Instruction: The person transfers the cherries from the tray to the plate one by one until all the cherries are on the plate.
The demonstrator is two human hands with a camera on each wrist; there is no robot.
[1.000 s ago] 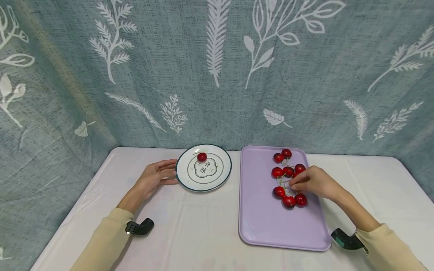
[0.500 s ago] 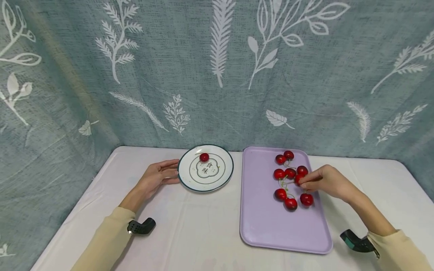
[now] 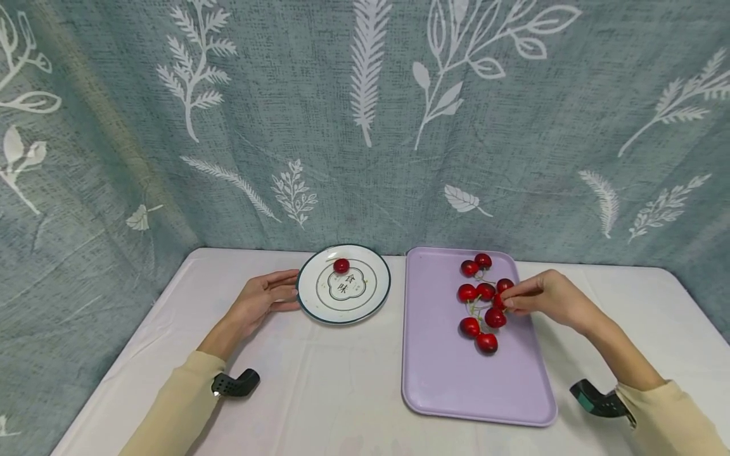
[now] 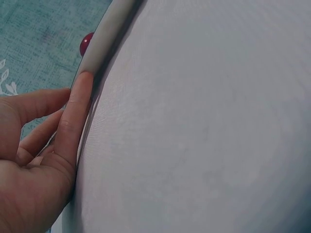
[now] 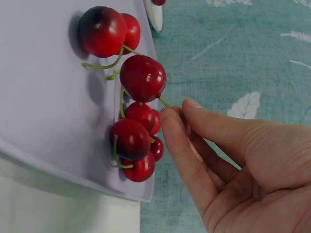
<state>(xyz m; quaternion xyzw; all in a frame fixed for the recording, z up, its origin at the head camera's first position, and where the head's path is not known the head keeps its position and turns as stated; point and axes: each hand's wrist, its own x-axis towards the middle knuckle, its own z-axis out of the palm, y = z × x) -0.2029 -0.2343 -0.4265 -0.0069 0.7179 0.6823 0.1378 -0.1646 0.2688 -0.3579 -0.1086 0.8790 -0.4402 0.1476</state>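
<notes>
My right hand (image 3: 556, 301) is over the right side of the lilac tray (image 3: 450, 373), its thumb and fingertip pinching the green stem of a red cherry (image 5: 142, 77). In the head view that cherry (image 3: 495, 317) sits just below the fingertips, among others. Several more cherries (image 3: 467, 292) with green stems lie on the tray. On the left, my left hand (image 3: 259, 301) has its fingers fairly straight against the left rim of a white plate (image 3: 365, 304) with a dark blue edge. One cherry (image 3: 341, 266) is on that plate, toward its back.
A white cloth (image 3: 336, 380) covers the table under the plate and tray. Behind them hangs a blue-green curtain (image 3: 319, 126) with white leaf patterns. Black wrist devices (image 3: 236, 383) are worn on both forearms.
My right hand drew back to the right, then took hold of a cherry's stem; that cherry has shifted up and left from the tray's right side. My left hand stays at the plate.
</notes>
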